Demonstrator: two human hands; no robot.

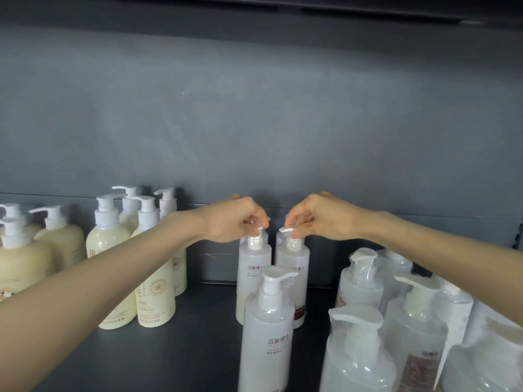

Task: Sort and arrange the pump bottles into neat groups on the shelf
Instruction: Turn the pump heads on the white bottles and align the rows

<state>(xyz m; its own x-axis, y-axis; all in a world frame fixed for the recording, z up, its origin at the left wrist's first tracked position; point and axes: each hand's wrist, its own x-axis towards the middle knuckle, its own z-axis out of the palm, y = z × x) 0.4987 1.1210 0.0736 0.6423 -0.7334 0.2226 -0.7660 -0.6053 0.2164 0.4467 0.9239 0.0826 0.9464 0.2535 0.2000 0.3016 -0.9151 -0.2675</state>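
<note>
- Nearest to us, at five o'clock, stands a crowd of wrapped bottles (pixel 357 360). They are clear, in loose film, and packed close together.
- At the centre our left hand (pixel 237 219) curls its fingers (pixel 261 221) round the pump head of the left slim bottle (pixel 252 268) and pinches it from above.
- Our right hand (pixel 322 217) does the same, its fingers (pixel 296 222) closed on the pump head of the right slim bottle (pixel 295 257).
- These two bottles stand upright and just beside each other, deep on the shelf (pixel 184 352) near the back wall (pixel 254 123). We cannot tell whether they touch.
- They look full, so we judge them fairly heavy for their size, with stiff, smooth plastic walls. The film over the pumps may slide under the fingers.
- A pinch on the pump head suits a short nudge or a turn. For a lift we would rather take the neck or the body, since a pump can twist or sink under load.
- At six o'clock from the hands a third bottle of the same kind, the front bottle (pixel 267 335), stands alone and close enough to be knocked over by a wrist.
- At nine o'clock the cream bottles (pixel 154 258) already form their own group, partly behind our left forearm.
</note>
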